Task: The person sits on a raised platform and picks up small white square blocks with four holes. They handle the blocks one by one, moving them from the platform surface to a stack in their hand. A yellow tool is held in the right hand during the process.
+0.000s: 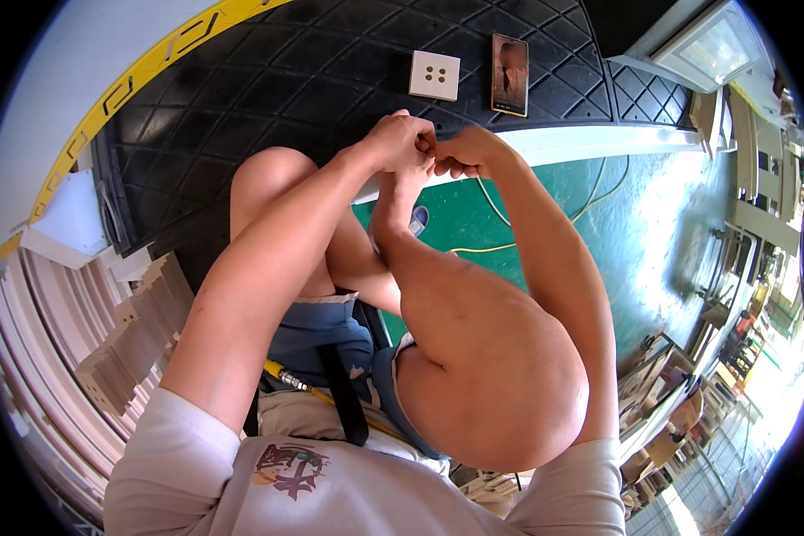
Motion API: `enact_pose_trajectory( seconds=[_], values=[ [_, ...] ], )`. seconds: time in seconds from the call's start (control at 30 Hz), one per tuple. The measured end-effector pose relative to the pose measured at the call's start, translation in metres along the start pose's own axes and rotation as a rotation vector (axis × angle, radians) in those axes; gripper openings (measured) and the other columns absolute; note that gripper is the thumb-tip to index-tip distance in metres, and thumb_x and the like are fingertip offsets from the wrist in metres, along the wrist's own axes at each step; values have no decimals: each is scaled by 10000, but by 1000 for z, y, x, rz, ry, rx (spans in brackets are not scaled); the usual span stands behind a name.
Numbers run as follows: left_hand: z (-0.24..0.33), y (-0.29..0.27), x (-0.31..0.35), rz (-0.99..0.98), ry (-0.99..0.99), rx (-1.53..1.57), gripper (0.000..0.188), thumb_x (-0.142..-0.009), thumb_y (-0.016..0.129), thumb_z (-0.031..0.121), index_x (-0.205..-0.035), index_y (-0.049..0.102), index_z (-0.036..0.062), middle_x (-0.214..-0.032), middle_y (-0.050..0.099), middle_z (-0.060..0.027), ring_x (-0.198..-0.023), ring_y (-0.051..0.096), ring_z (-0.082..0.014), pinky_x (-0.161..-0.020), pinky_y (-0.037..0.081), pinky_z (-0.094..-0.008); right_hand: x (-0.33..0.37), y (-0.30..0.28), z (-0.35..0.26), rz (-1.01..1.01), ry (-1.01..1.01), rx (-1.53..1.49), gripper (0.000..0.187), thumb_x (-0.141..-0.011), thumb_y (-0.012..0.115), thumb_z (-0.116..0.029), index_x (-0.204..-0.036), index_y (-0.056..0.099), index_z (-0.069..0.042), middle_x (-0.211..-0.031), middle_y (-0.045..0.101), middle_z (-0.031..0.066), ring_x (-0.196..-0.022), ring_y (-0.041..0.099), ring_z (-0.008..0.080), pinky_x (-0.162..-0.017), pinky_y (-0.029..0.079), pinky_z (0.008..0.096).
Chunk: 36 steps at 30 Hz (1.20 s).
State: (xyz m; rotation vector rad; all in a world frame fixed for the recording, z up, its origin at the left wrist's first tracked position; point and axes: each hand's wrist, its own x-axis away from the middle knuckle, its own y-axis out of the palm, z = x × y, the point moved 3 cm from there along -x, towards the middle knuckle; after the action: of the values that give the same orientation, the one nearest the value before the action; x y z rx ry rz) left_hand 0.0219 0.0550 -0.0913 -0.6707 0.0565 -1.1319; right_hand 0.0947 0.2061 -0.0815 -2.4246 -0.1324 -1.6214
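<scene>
My left hand [400,141] is closed, its fingers curled in at the toe end of my raised bare foot [404,183]. From the other side my right hand [470,152] meets it, with thumb and fingers pinched together. Whatever lies between the fingertips is too small or hidden to make out. Just beyond the hands, a square white block with four round holes [434,75] lies on the black quilted mat [330,85]. To its right a phone [509,75] with a lit screen rests on the same mat.
A white edge [563,143] borders the mat above a green floor [634,223]. A yellow hose [487,249] crosses that floor near a slipper [418,220]. Stacked pale boards [58,330] stand at the left. Shelves and boards line the far right.
</scene>
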Motion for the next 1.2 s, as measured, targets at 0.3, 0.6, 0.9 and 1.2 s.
enact_pose_trajectory(
  seconds=[0.3,0.6,0.9,1.2],
  values=[
    [0,2,-2,1,26,1,303,-753,836,219,-978,751,34,-923,744,-128,-941,642,-269,-852,536,-374,-1,-2,-9,49,-34,324,225,-803,773,-260,-745,794,-44,-637,705,53,-493,583,96,-447,389,257],
    [-5,3,-2,-18,24,22,340,-753,821,196,-1054,746,57,-968,754,-101,-991,637,-265,-902,526,-378,20,3,-3,153,-261,398,250,-846,672,-242,-810,768,-14,-728,758,71,-572,705,154,-564,547,283],
    [-5,4,0,-13,-4,-66,319,-817,723,188,-1125,762,117,-969,739,-59,-998,601,-253,-932,522,-380,26,19,144,314,-241,165,361,-889,582,-298,-715,629,15,-657,651,180,-582,671,283,-589,521,421],
    [-1,4,-5,-35,-52,-24,258,-828,726,200,-1058,771,92,-946,729,-68,-962,610,-238,-884,534,-375,44,9,308,581,-21,679,243,-881,630,-266,-899,721,-41,-1019,729,209,-976,690,406,-819,559,496]
  ],
)
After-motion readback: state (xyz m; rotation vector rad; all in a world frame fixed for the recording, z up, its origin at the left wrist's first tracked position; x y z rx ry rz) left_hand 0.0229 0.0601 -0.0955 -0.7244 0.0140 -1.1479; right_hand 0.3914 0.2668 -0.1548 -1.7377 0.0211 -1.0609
